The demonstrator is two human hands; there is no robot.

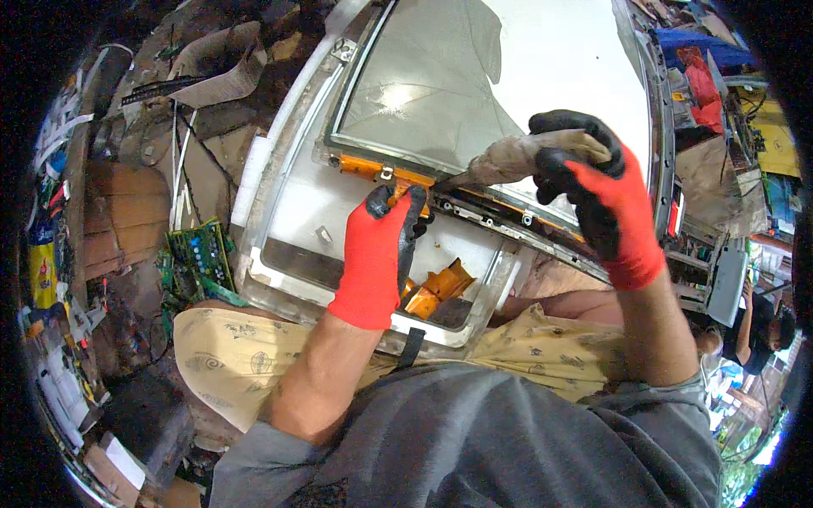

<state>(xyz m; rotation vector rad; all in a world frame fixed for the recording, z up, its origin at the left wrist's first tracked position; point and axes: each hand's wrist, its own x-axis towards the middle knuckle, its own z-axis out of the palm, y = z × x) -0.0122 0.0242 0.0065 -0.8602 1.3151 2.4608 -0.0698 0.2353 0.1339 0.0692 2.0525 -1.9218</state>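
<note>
My left hand (378, 254), in a red glove with black fingers, pinches an orange flexible film strip (360, 167) along the near edge of a cracked grey screen panel (415, 93). My right hand (622, 207), gloved alike, is closed around the pale wrapped handle of a thin-bladed tool (506, 162). The blade points left and meets the panel's edge beside my left fingers; its exact tip is hard to make out. Crumpled orange film pieces (442, 288) lie below in the pale frame (279, 279), which rests against my lap.
A green circuit board (201, 256) and scrap lie to the left, near a bent brown sheet (222, 66). A long metal strip (525, 222) runs along the panel's near edge. Colourful scrap (707, 89) piles up at right. Another person (758, 334) is at the far right.
</note>
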